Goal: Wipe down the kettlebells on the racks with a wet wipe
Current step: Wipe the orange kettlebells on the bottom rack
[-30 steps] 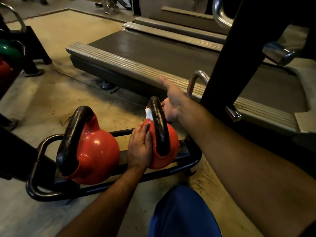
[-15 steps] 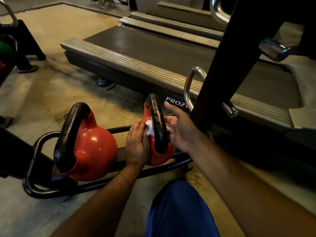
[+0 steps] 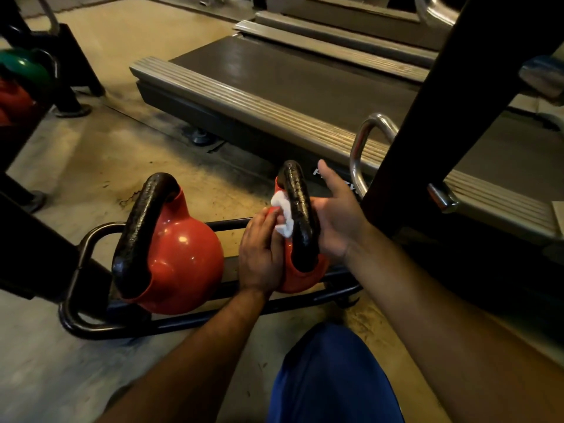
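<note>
Surface: we see a worn, stained concrete floor (image 3: 91, 160) with a low black tubular rack (image 3: 91, 328) on it. Two red kettlebells sit in the rack: the larger kettlebell (image 3: 183, 264) at left, the smaller kettlebell (image 3: 300, 279) at right, each with a black handle, apart from each other.

Room: a treadmill (image 3: 274, 80) deck runs just beyond the rack; a dark upright post (image 3: 427, 132) stands at right. A green kettlebell (image 3: 24, 67) sits far left.

Hands: the left hand (image 3: 262, 254) presses a white wet wipe (image 3: 283, 218) against the smaller kettlebell beside its handle, fingers (image 3: 268, 218) bent round the wipe. The right hand (image 3: 338, 215) lies flat against the opposite side, fingers straight, holding nothing.

Edges: open floor lies left of the rack and between rack and treadmill; a blue-clad knee (image 3: 335, 377) is near the rack's front rail.
</note>
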Demonstrator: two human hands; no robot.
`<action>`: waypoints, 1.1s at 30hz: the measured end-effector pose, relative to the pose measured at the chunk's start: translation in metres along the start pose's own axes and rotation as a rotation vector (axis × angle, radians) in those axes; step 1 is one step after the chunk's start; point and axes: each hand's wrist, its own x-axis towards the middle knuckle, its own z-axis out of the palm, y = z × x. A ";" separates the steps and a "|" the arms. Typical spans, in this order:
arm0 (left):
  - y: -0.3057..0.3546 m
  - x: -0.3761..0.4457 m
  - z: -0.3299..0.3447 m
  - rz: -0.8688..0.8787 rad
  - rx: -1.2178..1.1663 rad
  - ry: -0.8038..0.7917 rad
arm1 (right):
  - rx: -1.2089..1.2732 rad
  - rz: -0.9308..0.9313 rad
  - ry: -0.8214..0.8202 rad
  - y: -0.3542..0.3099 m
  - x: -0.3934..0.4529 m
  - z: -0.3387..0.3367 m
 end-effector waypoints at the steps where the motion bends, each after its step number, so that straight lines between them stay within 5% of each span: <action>1: -0.001 0.000 0.000 -0.006 -0.001 0.007 | 0.027 0.005 0.031 -0.006 0.003 0.003; 12: 0.003 -0.001 -0.003 -0.047 0.041 -0.017 | 0.076 -0.037 0.240 -0.021 0.016 0.009; 24: 0.008 -0.002 -0.004 -0.033 0.106 -0.016 | -0.597 -0.351 0.260 0.037 -0.044 -0.011; 33: 0.009 -0.001 -0.007 -0.064 0.127 -0.061 | -0.717 -0.589 0.376 0.073 -0.042 -0.020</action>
